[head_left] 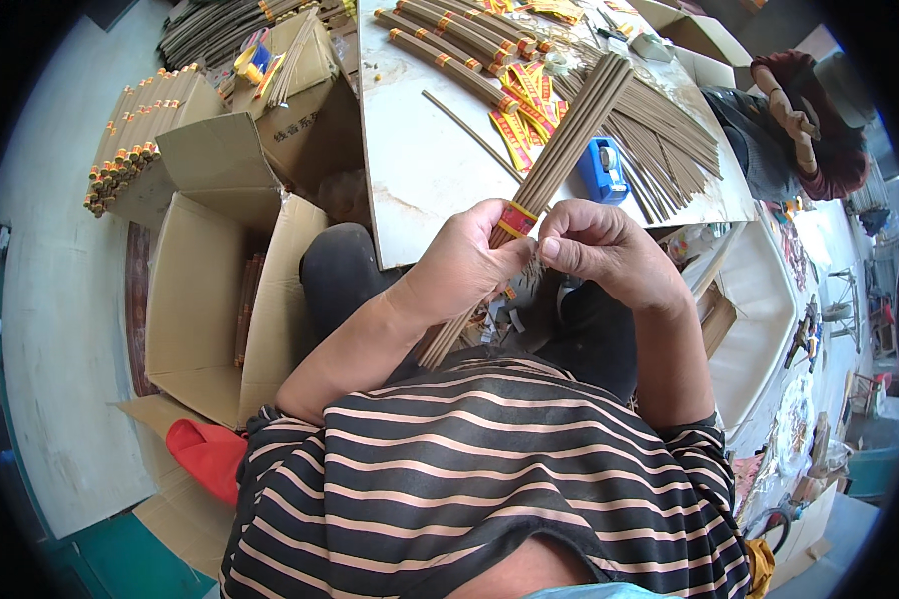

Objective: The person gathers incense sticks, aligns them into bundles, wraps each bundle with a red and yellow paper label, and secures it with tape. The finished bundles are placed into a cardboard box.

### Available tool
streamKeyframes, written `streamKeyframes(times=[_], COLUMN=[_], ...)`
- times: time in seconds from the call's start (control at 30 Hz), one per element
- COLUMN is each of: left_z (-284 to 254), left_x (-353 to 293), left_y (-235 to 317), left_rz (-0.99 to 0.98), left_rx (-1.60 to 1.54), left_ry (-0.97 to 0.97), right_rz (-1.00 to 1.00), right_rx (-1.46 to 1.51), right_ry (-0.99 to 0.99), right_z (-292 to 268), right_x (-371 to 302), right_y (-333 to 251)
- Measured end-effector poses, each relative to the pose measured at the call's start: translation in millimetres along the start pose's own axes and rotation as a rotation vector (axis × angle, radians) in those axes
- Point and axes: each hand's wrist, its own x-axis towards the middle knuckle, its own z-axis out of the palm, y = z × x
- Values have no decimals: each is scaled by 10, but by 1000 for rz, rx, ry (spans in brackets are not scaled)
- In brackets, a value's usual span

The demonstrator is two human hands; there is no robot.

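My left hand [459,260] is closed around a bundle of thin brown incense sticks [581,135], which slants from my lap up toward the table. A red and yellow paper band [516,220] is wrapped about the bundle just above my left fingers. Beside that band, my right hand [614,250] pinches thumb and fingers together; what lies between the fingertips is too small to make out. On the table's near edge stands a blue tape dispenser [603,170]. Loose sticks [659,140] fan out behind it, and several red and yellow paper strips [529,105] lie in a pile.
Banded bundles [454,65] lie at the white table's [410,170] far side. An open cardboard box [205,290] with bundles inside stands at my left, near stacked bundles [140,130]. A red cloth [205,454] hangs by the box. Another person [804,130] sits at the far right.
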Motion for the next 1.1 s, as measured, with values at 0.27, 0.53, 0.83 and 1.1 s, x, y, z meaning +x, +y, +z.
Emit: streamKeyframes(times=[0.27, 0.53, 0.83, 1.1], left_z=[14, -9, 57, 99], left_x=[14, 24, -5, -90], left_y=[-78, -173, -140, -77], left_rz=[46, 102, 214, 335], left_rx=[243, 339, 629, 861], left_ry=[85, 109, 241, 333], right_rz=[76, 66, 109, 282], right_rx=[-129, -227, -290, -336], right_ry=[107, 175, 310, 387], right_z=[59, 106, 179, 184], right_x=[37, 56, 84, 89], right_y=[0, 45, 76, 39])
